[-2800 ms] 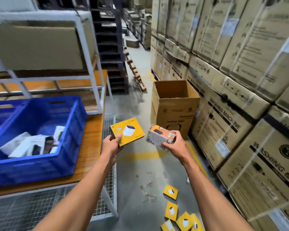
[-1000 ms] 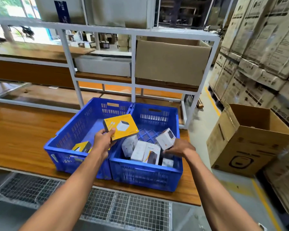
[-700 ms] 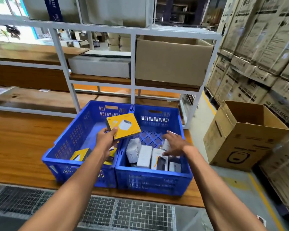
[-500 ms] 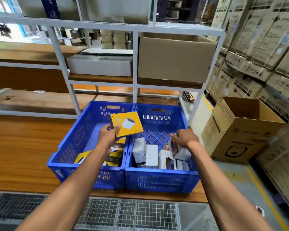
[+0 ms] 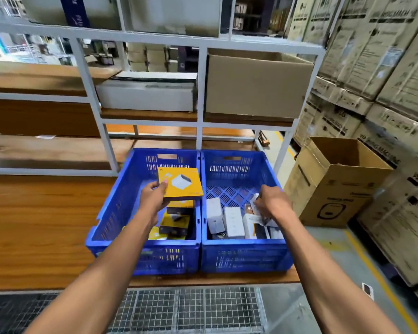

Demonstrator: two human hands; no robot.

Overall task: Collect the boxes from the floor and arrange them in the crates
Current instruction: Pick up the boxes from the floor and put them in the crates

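Our left hand (image 5: 152, 197) holds the yellow box (image 5: 180, 183) flat by its near left corner, just above the left crate (image 5: 121, 208), mid-frame. Straight down is where it goes next, we think. That crate has more yellow boxes (image 5: 175, 221) piled in it. Our right hand (image 5: 272, 203) is down in the right crate (image 5: 241, 165), fingers curled on a white box (image 5: 253, 201) (blurry, so the grip is hard to see). Other white boxes (image 5: 232, 221) stand in a row there. Both crates sit on the desk (image 5: 34, 225).
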